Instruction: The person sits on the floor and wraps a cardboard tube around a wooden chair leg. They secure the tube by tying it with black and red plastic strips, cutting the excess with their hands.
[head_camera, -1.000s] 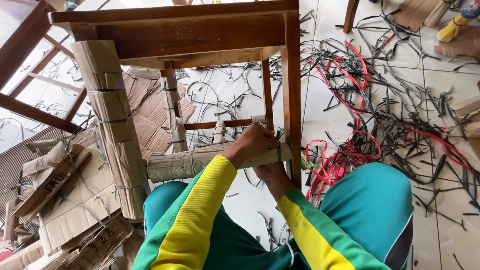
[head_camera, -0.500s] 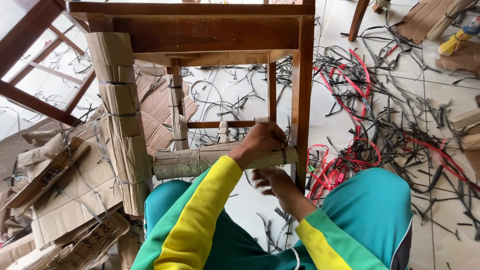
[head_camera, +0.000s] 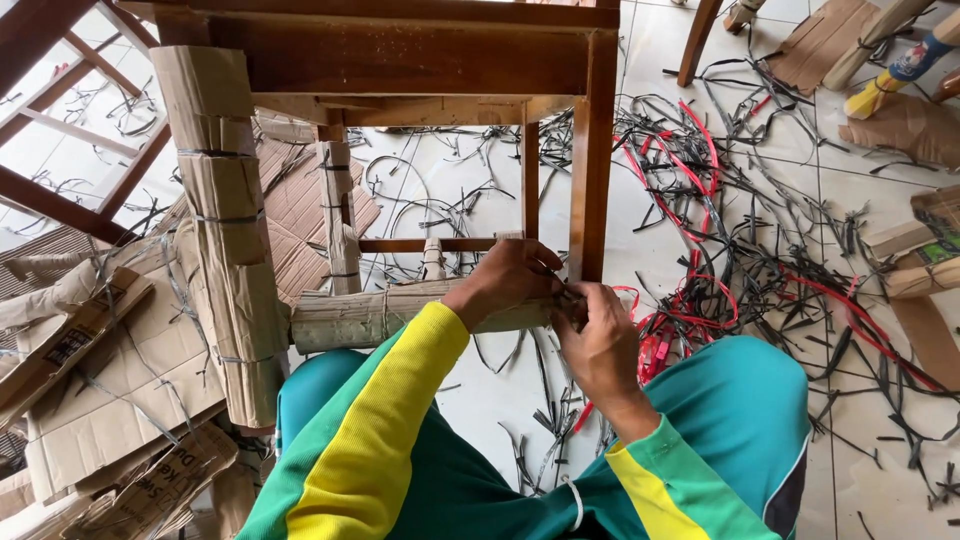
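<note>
Head view. Left hand (head_camera: 505, 283) is lying over the cardboard-wrapped rail (head_camera: 380, 315) of the wooden chair frame (head_camera: 590, 160), fingers curled down against the wrap near the right leg. Right hand (head_camera: 600, 345) is meeting it from below, fingers pinching something thin at the rail's end; I cannot tell whether it is a strap end.

Risks, as judgement:
1. The wrap is sitting loose at its left end; if the left hand is easing off, the cardboard may be unrolling.
2. Cut straps (head_camera: 700, 250) are littering the tiled floor (head_camera: 900, 460) beside the knee; snagging is likely.
</note>
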